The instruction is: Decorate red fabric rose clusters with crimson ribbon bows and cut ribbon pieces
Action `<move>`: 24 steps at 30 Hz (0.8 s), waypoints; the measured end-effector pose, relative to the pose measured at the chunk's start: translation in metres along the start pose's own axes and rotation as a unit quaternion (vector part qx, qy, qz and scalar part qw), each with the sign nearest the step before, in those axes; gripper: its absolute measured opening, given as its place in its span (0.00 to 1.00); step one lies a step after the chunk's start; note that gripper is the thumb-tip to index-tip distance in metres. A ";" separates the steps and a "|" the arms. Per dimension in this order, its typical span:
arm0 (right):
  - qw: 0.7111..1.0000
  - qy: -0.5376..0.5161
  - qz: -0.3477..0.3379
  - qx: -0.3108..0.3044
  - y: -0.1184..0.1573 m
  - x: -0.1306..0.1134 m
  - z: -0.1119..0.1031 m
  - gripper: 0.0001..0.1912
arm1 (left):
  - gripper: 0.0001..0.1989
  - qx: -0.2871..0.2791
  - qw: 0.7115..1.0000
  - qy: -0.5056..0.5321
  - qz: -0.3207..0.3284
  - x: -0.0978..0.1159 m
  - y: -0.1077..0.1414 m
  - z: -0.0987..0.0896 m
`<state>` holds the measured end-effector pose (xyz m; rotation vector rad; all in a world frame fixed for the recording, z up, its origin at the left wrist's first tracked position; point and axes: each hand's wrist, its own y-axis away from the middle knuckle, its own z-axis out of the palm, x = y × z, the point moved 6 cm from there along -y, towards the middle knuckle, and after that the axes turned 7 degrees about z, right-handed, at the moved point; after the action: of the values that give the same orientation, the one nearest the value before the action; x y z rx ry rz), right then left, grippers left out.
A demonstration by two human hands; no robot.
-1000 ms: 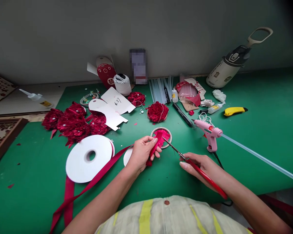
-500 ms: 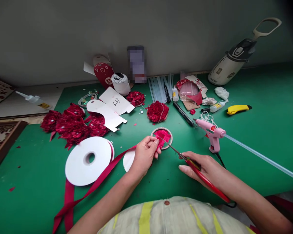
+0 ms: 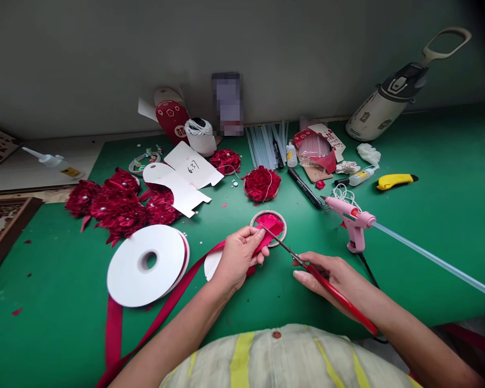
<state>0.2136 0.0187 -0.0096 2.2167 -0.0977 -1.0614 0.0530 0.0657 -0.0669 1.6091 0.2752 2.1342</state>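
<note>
My left hand (image 3: pixel 242 256) pinches the end of a dark red ribbon (image 3: pixel 172 302), which trails down to the left past a large white spool (image 3: pixel 129 269). In my right hand (image 3: pixel 331 277) are red-handled scissors (image 3: pixel 335 293), their blades pointing left across the ribbon end by my left fingertips. Below the blades lies a tape ring (image 3: pixel 283 237) with red ribbon pieces inside it. A white card disc (image 3: pixel 212 264) is partly hidden behind my left hand. Beyond the ring sits a round red ribbon flower (image 3: pixel 261 184).
Several red flowers (image 3: pixel 119 207) lie at left, beside white card cutouts (image 3: pixel 181 188). A pink glue gun (image 3: pixel 353 221) with a long glue stick is at right. Farther back are a black marker (image 3: pixel 305 187), yellow cutter (image 3: pixel 396 181), thread cone (image 3: pixel 201 137), phone (image 3: pixel 228 105) and bottle (image 3: pixel 382 108).
The scissors look more closed, their handles drawn together in my right hand. The trailing ribbon on the left has shifted lower. My left hand stays almost in place.
</note>
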 end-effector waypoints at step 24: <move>1.000 0.007 -0.006 -0.014 0.005 -0.004 0.000 0.19 | 0.09 -0.050 0.997 0.053 -0.028 0.001 0.002 0.001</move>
<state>0.2118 0.0166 -0.0038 2.2022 -0.0639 -1.0480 0.0532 0.0639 -0.0650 1.4196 0.2392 2.1587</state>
